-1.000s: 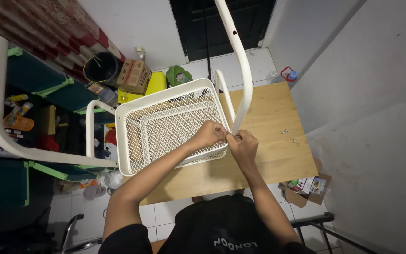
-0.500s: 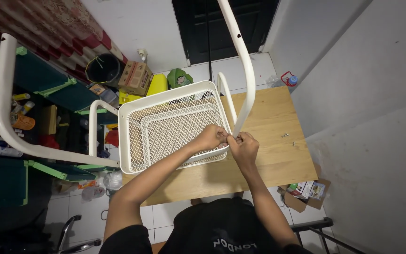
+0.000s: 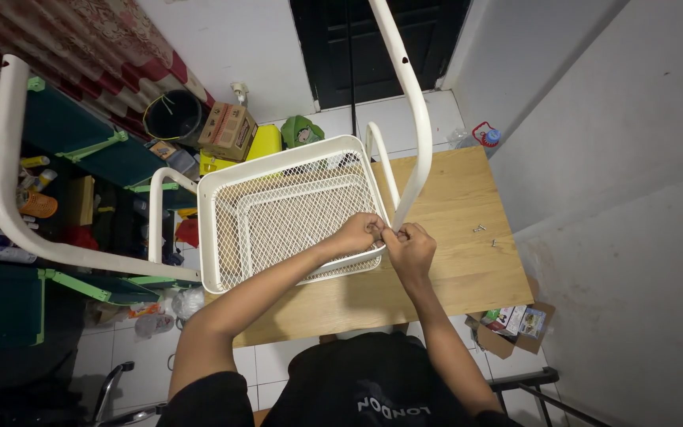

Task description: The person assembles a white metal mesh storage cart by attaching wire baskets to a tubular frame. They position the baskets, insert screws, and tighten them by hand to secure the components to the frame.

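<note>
1. Nearest the camera, the left hand [image 3: 360,234] and the right hand [image 3: 409,243] meet, fingers pinched shut, at the corner where the white mesh basket [image 3: 294,209] joins the curved white tube [image 3: 409,119]. Whatever small part they pinch is hidden between the fingertips; I cannot tell whether it is a screw or the tube end itself.

2. The basket stands tipped on its side on the wooden table [image 3: 468,261], its open face turned towards the person, its right rim touching the tube at the hands.

3. Judging by how things lie, the frame is partly together: a second bent tube [image 3: 9,190] already runs along the basket's left side, and a smaller white loop [image 3: 156,209] sits against that side as well.

4. The joint under the hands looks like the one in work, not yet finished.

5. Just beyond, two or three loose screws [image 3: 484,233] lie on the table, apart from the hands, so some fastening seems left to do.

6. Farther off, on the floor, stand a cardboard box [image 3: 227,130] and a dark bucket [image 3: 174,119].
</note>
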